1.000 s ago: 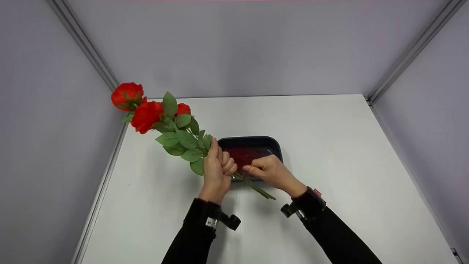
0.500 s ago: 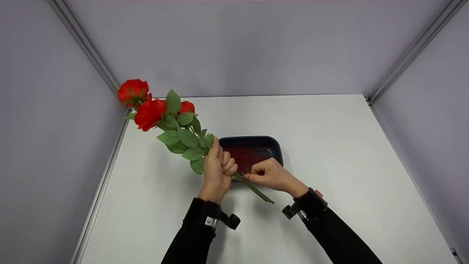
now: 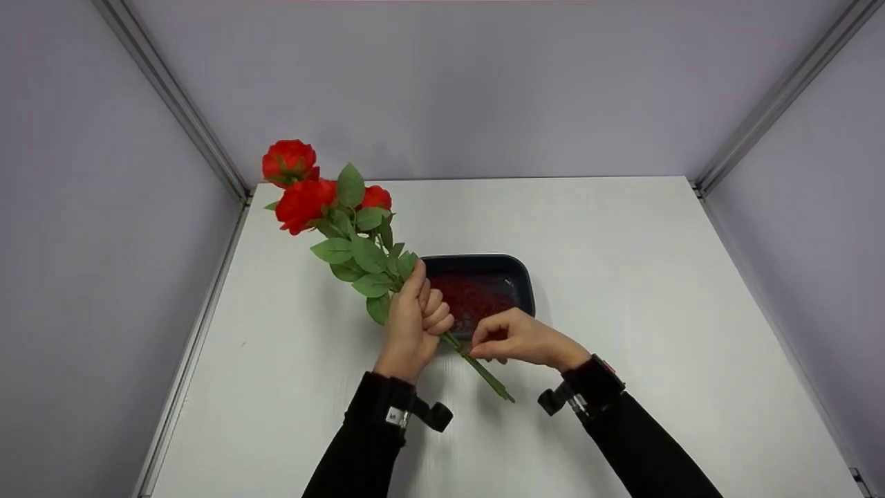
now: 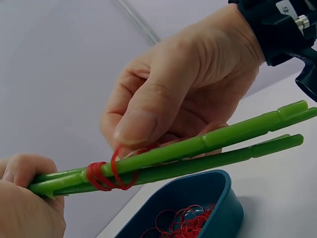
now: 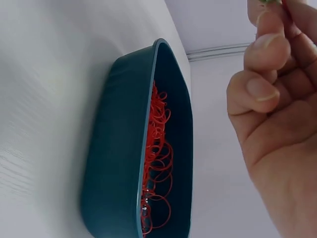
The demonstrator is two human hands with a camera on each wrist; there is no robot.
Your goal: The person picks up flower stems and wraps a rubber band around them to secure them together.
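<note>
My left hand [image 3: 415, 325] grips a bunch of red artificial roses [image 3: 304, 197] by their green stems [image 3: 484, 373], blooms pointing up and to the left. A red rubber band [image 4: 106, 173] is wound round the stems [image 4: 208, 148] close to my left hand [image 4: 25, 208]. My right hand [image 3: 515, 339] pinches a loop of that band with thumb and fingers [image 4: 136, 126], right beside the stems. Just behind both hands sits a dark blue tray [image 3: 522, 277] holding several red rubber bands [image 5: 156, 148].
A white table [image 3: 622, 277] is enclosed by grey walls with metal corner rails [image 3: 180, 111]. The tray [image 5: 119, 148] stands near the table's middle. The cut stem ends stick out toward me below my hands.
The bunch has swung to the right and stands more upright. My right hand has moved down along the stems, toward me, away from the tray.
</note>
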